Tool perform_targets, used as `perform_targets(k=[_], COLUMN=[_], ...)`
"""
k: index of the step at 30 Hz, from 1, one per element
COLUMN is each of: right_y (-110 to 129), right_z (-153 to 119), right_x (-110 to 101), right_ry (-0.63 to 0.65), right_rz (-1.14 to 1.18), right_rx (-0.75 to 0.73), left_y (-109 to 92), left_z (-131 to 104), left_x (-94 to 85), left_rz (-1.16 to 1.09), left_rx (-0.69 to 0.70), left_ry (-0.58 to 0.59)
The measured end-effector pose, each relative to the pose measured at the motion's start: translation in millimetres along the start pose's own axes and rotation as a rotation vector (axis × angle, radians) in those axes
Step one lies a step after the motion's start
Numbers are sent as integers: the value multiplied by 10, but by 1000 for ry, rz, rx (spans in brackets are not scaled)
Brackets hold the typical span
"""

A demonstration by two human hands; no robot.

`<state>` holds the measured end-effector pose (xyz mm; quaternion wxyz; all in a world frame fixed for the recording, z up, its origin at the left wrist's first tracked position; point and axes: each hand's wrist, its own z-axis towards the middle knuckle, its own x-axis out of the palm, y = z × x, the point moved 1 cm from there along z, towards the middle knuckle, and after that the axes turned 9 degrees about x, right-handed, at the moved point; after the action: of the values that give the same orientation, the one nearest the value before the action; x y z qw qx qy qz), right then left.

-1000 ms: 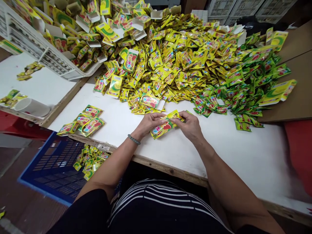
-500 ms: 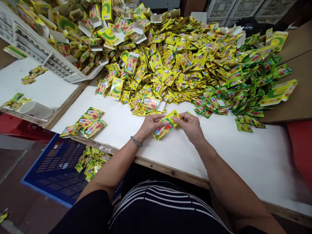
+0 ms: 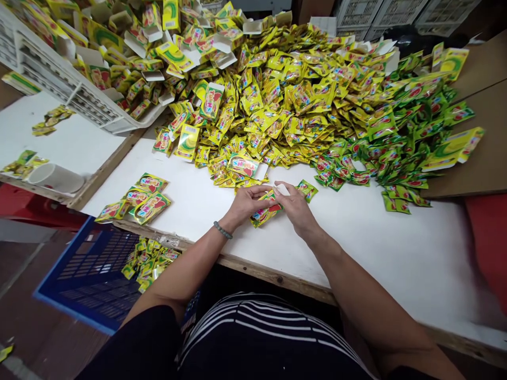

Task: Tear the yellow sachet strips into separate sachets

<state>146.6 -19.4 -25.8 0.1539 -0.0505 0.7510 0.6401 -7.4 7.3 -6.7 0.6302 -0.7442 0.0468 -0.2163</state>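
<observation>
Between both hands, just above the white tabletop, is a small yellow-and-green printed carton [image 3: 266,214]. My left hand [image 3: 246,205] grips its left side, thumb laid across the printed face. At the upper right end, my right hand [image 3: 296,207] has its fingers closed on the carton's end, where a white inner flap shows. Beside the right fingertips lies a green sachet [image 3: 307,190] on the table. Farther left rest several closed cartons [image 3: 151,207] in a small group. Straight ahead of the hands, another carton [image 3: 242,165] with its end open leans on the sachets.
A large heap of yellow sachets [image 3: 293,100] covers the back, with green sachets [image 3: 380,153] at its right. A white crate [image 3: 79,95] of open cartons tilts at left, above a white cup [image 3: 57,178]. Below the wooden edge sits a blue basket [image 3: 91,285] with sachets.
My right hand has moved left and closed over the carton's end; the end panel that lay flat now shows its white inside. The green sachet beside it has come into fuller view.
</observation>
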Motion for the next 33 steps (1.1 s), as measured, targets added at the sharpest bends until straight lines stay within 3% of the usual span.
perform_targets(k=[6, 10, 13, 17, 23, 26, 33], right_y=[44, -30, -81, -72, 36, 43, 42], right_z=[8, 19, 23, 50, 46, 37, 57], right_x=[-31, 45, 69, 5, -83, -72, -94], right_ry=[-97, 80, 160, 155, 164, 143, 153], right_rz=[93, 284, 268, 316, 240, 240, 380], right_rx=[-104, -43, -1, 41, -55, -81, 141], left_y=[-38, -33, -9, -9, -60, -73, -74], left_z=[25, 20, 19, 34, 16, -1, -3], left_x=[2, -39, -63, -56, -44, -38, -26], left_rz=[34, 88, 146, 100, 21, 44, 53], left_rx=[172, 268, 230, 184, 110, 104, 37], left_ry=[-153, -136, -57, -34, -165, -175, -96])
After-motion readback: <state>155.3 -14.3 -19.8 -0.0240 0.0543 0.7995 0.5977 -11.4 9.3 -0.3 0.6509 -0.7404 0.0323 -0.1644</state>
